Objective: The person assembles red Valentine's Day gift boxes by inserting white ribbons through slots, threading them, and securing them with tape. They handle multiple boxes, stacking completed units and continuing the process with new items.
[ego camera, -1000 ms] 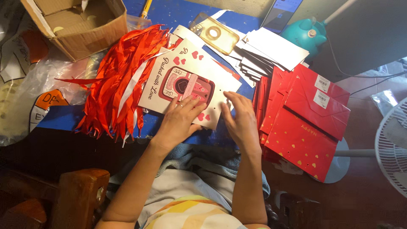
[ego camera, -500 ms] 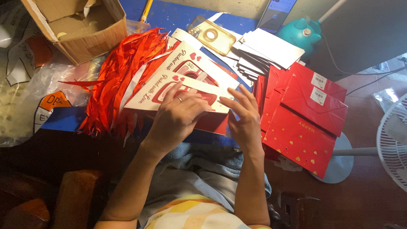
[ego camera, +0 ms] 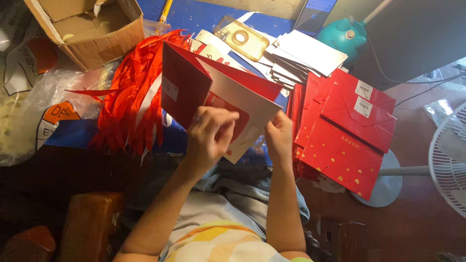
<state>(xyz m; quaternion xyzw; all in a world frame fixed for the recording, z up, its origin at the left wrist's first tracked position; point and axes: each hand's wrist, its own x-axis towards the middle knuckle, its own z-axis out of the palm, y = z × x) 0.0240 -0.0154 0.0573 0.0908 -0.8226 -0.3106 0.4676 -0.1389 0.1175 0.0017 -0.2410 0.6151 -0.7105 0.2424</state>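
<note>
While both hands hold it above the worktop (ego camera: pixel 204 19), the red bag (ego camera: pixel 213 104) stands half-folded, its pale inner face showing. Left hand (ego camera: pixel 209 138) pinches the lower edge; right hand (ego camera: pixel 279 138) grips the corner. Finished bags (ego camera: pixel 347 131) with white labels (ego camera: pixel 363 90) lie right; ribbons (ego camera: pixel 131 106) and a box (ego camera: pixel 87 29) left.

I am seeing an open brown cardboard box (ego camera: pixel 90 29) sitting at the table's far left corner. Red paper gift bags (ego camera: pixel 347 131), folded flat, are lying stacked at the right, two showing small white barcode labels (ego camera: pixel 363 90). A half-folded red bag (ego camera: pixel 204 92) is standing open between my hands. A phone screen (ego camera: pixel 315 14) is leaning at the far edge.
</note>
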